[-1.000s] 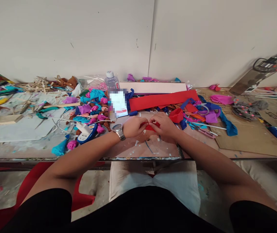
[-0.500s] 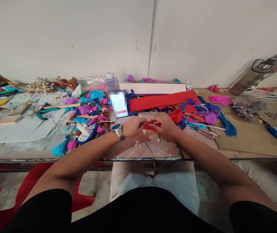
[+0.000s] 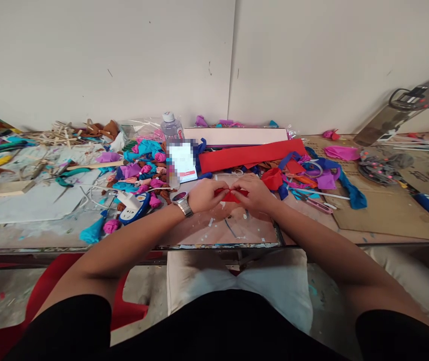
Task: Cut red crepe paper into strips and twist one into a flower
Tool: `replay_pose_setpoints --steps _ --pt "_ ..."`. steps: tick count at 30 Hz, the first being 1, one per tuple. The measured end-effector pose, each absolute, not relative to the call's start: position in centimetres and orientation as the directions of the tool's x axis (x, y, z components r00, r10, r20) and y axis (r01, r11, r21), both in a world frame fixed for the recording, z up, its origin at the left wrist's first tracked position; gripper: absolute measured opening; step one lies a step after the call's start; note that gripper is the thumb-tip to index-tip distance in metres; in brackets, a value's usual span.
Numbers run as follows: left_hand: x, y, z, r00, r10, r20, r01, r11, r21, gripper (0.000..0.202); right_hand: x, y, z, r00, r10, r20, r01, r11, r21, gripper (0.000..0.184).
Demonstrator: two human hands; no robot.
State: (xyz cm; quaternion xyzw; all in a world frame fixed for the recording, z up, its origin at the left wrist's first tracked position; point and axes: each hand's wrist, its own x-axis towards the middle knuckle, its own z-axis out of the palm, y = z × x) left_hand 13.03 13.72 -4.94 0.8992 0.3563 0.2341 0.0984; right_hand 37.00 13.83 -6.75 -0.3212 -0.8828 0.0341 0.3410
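Note:
A small piece of red paper (image 3: 231, 196) is pinched between both hands just above the worktable (image 3: 222, 230). My left hand (image 3: 206, 195), with a metal watch on the wrist, grips its left end with curled fingers. My right hand (image 3: 255, 193) grips its right end, fingertips almost touching the left hand's. Most of the red piece is hidden by my fingers.
A long red sheet (image 3: 252, 154) and a white board (image 3: 237, 135) lie behind my hands. A water bottle (image 3: 171, 129), a phone (image 3: 183, 161), coloured paper scraps (image 3: 143, 165), a power strip (image 3: 134, 205) and scissors (image 3: 314, 203) crowd the table. Cardboard (image 3: 387, 215) lies to the right.
My hands have stayed together on the red piece, with only small finger movements. The view has shifted slightly.

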Motion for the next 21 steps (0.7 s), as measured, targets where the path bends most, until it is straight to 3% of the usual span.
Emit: replay_pose_setpoints --steps 6,14,21 --pt "12.93 13.69 -5.45 0.714 0.605 0.353 0.567 -0.795 0.217 0.029 36.89 13.90 -6.72 -0.598 0.540 0.592 0.475 0.834 -0.281 0.011" --pt "13.09 13.95 -5.15 0.659 0.691 0.295 0.628 -0.722 0.290 0.033 37.18 13.97 -6.81 -0.567 0.586 0.579 0.511 0.801 -0.312 0.014" --pt "13.07 13.80 -5.09 0.675 0.683 0.280 0.622 -0.730 0.283 0.033 37.10 13.73 -6.57 -0.583 0.591 0.558 0.514 0.800 -0.311 0.019"
